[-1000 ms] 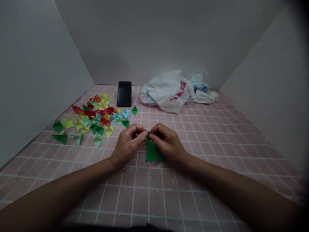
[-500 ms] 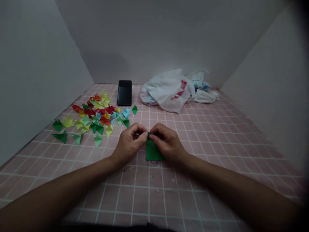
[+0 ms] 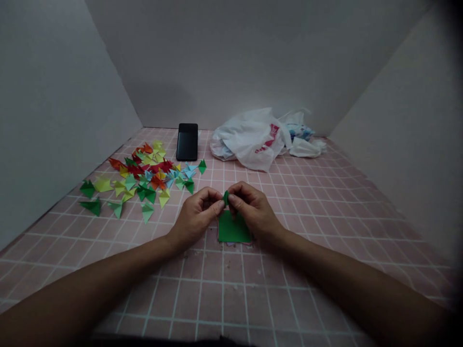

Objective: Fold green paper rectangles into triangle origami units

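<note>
Between the fingertips of both hands is a small folded green paper piece, mostly covered by the fingers. My left hand pinches it from the left, thumb against the curled index finger. From the other side my right hand grips it the same way. Just below lies a stack of square paper sheets, green on top, with pinkish and lilac edges peeking out underneath. To the left spread several folded paper cranes in green, yellow, red, orange and light blue.
A black phone lies near the back wall. Right of it are a crumpled white plastic bag with red print and a smaller white and blue bundle. Pale walls enclose the pink tiled-pattern surface at the back and sides.
My hands have lifted and parted slightly, so more of the folded green piece shows between the fingertips. More of the green sheet below is uncovered. The view has tilted a little.
</note>
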A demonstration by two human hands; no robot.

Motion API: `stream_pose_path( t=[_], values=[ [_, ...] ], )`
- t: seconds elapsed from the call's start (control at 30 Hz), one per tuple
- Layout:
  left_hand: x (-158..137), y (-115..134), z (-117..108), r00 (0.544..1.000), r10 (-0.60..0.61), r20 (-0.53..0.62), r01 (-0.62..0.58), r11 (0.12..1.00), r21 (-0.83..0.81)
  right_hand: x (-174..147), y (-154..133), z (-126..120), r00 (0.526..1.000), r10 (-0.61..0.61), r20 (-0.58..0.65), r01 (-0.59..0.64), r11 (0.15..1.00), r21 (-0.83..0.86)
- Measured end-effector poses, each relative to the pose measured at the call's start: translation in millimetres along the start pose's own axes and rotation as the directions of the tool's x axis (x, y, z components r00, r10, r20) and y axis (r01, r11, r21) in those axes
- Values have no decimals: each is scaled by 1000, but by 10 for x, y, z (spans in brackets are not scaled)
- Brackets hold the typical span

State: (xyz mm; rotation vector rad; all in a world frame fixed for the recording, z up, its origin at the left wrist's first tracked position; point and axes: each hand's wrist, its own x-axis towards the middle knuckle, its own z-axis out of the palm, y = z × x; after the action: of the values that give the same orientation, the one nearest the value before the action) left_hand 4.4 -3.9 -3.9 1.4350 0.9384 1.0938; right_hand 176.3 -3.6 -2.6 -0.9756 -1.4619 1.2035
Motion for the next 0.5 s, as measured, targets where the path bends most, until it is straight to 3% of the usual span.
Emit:
stream_pose_path(
  t=[0.07,0.13,0.23,0.33,0.5],
  values=[
    [-7,-3,-4,995,55,-77,-46,992,119,-10,-10,17,997,-53,-55,51,998,-40],
    [-17,-2,-13,973,185,-139,-136,944,301,-31,-18,39,992,-92,-82,85,992,-92],
    [-30,7,-26,914,403,-56,-319,795,516,-68,-14,72,996,-93,-8,91,988,-127],
    [-33,16,-33,867,495,53,-433,697,572,-81,14,87,997,-73,-16,72,994,-87],
    [-19,14,-38,852,512,108,-475,669,571,-55,51,70,999,-4,-32,5,1000,26]
  ],
)
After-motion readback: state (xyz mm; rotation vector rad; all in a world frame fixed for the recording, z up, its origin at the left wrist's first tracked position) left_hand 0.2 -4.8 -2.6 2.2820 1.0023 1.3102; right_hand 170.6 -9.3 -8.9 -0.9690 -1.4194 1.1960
